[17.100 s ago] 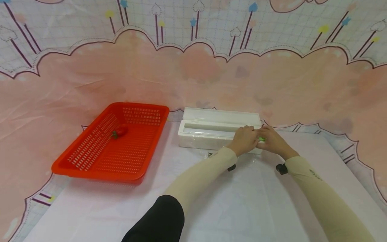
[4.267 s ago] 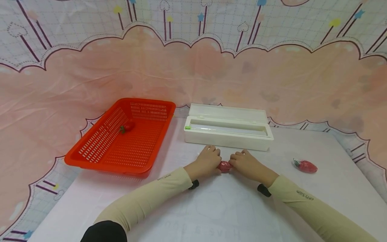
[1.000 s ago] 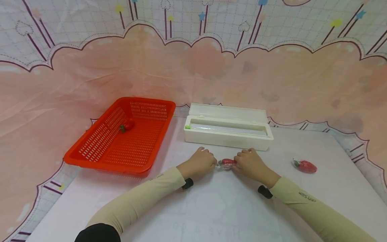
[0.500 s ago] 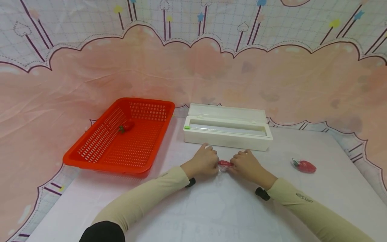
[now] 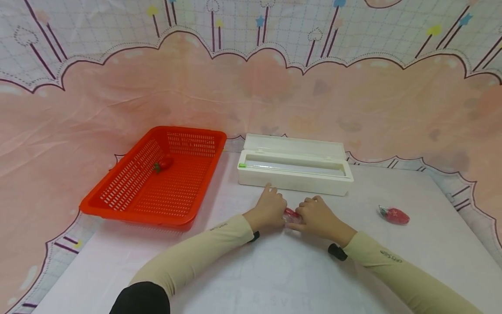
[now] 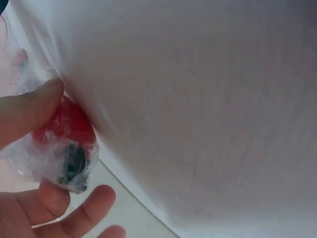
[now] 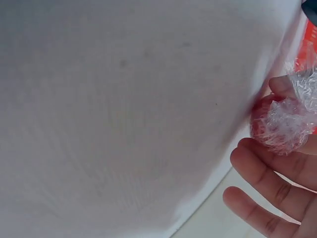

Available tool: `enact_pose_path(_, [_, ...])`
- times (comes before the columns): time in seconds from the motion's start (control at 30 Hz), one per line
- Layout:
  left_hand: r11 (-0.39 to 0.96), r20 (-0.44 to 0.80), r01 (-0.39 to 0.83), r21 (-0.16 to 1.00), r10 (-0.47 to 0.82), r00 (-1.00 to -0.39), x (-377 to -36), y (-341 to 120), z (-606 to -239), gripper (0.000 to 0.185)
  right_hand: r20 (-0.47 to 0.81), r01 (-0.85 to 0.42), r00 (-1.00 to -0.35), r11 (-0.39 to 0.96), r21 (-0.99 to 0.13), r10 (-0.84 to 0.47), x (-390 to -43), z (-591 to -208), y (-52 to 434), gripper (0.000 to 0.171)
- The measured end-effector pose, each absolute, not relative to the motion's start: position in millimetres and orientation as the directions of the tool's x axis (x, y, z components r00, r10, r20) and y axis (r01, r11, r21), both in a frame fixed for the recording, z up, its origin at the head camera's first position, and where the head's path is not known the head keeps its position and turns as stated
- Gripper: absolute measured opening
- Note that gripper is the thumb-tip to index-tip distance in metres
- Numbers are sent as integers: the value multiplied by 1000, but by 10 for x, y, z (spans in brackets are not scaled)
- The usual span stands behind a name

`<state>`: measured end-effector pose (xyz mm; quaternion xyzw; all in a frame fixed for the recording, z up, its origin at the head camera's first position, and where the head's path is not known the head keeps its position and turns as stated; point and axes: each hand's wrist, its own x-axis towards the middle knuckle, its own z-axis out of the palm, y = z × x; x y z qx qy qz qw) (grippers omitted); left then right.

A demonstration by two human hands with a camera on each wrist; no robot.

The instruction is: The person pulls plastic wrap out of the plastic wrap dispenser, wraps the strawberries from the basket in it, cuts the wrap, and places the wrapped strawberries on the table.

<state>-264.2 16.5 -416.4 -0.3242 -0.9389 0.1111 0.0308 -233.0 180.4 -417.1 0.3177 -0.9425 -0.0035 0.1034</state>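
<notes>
Both forearms, sleeved in beige, are stretched forward and angled inward, so that the left hand (image 5: 270, 209) and the right hand (image 5: 315, 214) are brought together just in front of the white box (image 5: 294, 176) — nearly touching. Fingers of both hands are curled, pinching the wrapped strawberry (image 5: 291, 214) between them.

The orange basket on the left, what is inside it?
Inside the orange basket lies one strawberry with green leaves, near the far left wall. The rest of the slotted floor in view is bare; the strip behind the near rim is hidden.
</notes>
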Motion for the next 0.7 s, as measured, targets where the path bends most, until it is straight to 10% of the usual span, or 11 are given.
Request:
enact_pose_path(0.37, [746, -63, 650, -141, 649, -758, -2630, 77, -4095, 65, 280, -623, -688, 742, 246, -670, -2334, -4168, 1809, 30])
enact_pose_path(0.7, [732, -105, 678, -65, 671, -734, -2600, 24, -4101, 53, 413, -627, -563, 695, 350, -716, -2328, -4171, 1868, 36])
